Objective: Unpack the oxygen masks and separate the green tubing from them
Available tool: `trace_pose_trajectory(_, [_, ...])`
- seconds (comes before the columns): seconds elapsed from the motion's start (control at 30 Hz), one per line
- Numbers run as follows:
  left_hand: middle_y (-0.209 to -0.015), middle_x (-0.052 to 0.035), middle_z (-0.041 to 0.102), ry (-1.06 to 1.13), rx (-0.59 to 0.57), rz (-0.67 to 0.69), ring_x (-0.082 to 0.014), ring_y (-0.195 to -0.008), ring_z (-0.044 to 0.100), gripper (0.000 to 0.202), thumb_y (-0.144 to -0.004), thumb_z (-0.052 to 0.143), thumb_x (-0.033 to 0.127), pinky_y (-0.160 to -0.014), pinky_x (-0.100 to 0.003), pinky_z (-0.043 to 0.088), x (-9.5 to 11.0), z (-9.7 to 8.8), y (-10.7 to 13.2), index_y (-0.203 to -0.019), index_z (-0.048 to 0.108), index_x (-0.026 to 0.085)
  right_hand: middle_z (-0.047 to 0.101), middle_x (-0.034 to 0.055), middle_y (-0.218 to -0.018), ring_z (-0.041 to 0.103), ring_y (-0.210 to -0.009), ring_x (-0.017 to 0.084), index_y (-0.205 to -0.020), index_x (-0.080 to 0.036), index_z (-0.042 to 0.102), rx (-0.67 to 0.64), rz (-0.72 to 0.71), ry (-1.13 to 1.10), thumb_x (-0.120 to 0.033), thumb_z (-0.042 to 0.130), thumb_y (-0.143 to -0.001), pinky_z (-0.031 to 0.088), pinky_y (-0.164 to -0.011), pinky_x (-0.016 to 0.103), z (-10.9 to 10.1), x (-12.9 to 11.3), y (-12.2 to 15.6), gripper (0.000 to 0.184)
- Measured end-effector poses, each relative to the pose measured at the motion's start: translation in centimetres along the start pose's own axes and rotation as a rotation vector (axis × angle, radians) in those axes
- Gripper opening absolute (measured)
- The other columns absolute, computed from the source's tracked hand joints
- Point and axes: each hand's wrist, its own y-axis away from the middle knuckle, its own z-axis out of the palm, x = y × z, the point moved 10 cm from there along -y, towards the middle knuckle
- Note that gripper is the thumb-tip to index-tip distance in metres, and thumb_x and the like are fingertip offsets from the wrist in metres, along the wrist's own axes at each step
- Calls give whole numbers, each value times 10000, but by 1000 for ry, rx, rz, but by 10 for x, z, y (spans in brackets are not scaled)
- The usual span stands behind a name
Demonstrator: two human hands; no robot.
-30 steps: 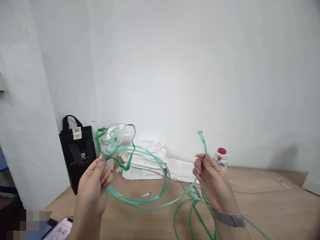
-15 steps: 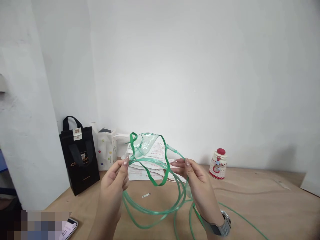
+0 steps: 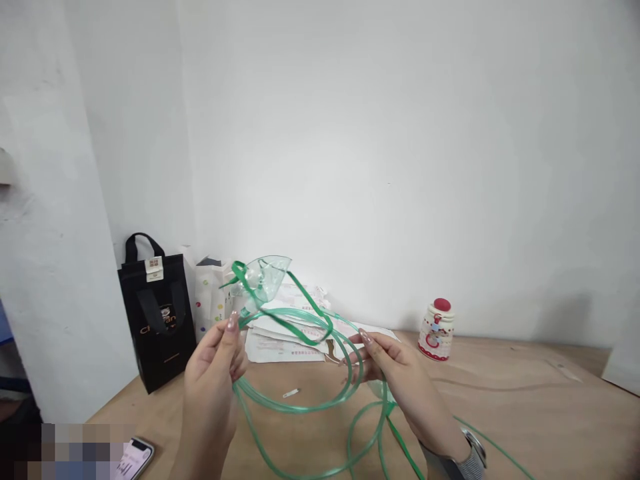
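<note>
My left hand point(image 3: 213, 367) is closed on a coil of clear green oxygen tubing point(image 3: 295, 407), pinching it between thumb and fingers at the left of the loops. From just above that grip rises a transparent oxygen mask point(image 3: 274, 279), its green elastic strap point(image 3: 313, 305) hanging over the coil. On the other side, my right hand point(image 3: 393, 360) pinches a length of the tubing between thumb and fingertips. Behind and below that hand, another clear piece point(image 3: 383, 390) with a green strap point(image 3: 404, 445) is partly hidden. Looser loops droop toward the table.
Printed white paper packets point(image 3: 285, 347) lie against the wall behind the coil. A black gift bag point(image 3: 160, 320) and a dotted white bag point(image 3: 213, 300) stand left. There is a red-lidded jar point(image 3: 437, 331) at right, a phone point(image 3: 137, 457) front left, and a small white strip point(image 3: 291, 393) mid-table.
Both hands have shifted, the left one leftward and the right one slightly down. The mask has swung left and tilted, and the coil has moved left, with a loop drooping lower.
</note>
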Motion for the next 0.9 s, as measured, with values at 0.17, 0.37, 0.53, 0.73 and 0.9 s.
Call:
trace_pose_trajectory(0.17, [-522,97,217,-95,-16,-30,-38,-442,180,280,-713,679,425,-373,-133,185,-5,0,-2,-704,574,166,664,29,-658,637,-631,177,-827,-168,672,-142,-46,17,-462,604,-758,487,-658,309,16,-14,10,310])
trace_pose_trajectory(0.37, [-508,98,244,-318,-140,-84,-40,-442,180,412,-656,666,540,-392,-170,135,-20,18,3,-785,584,157,630,12,-686,624,-622,158,-855,-179,655,-183,-101,6,-423,576,-790,481,-718,322,28,-20,16,265])
trace_pose_trajectory(0.53, [-512,96,254,-372,-191,-37,-51,-454,198,450,-666,638,566,-406,-193,145,-17,27,5,-807,569,145,481,-54,-502,409,-348,71,-943,-161,608,-225,-38,88,-479,487,-829,290,-358,197,32,-6,15,359])
trace_pose_trajectory(0.73, [-525,99,242,-370,-261,-53,-50,-451,190,424,-725,601,537,-410,-197,139,-23,30,7,-883,558,146,420,-42,-540,361,-482,91,-979,-190,645,-123,-198,241,-482,461,-847,322,-452,208,23,-23,18,369])
trace_pose_trajectory(0.9, [-531,96,256,-355,-261,-70,-47,-452,201,387,-761,580,507,-407,-186,149,-27,29,8,-917,563,153,566,30,-870,509,-818,167,-1173,-282,581,-174,-373,469,-410,480,-858,426,-757,282,31,-41,29,355])
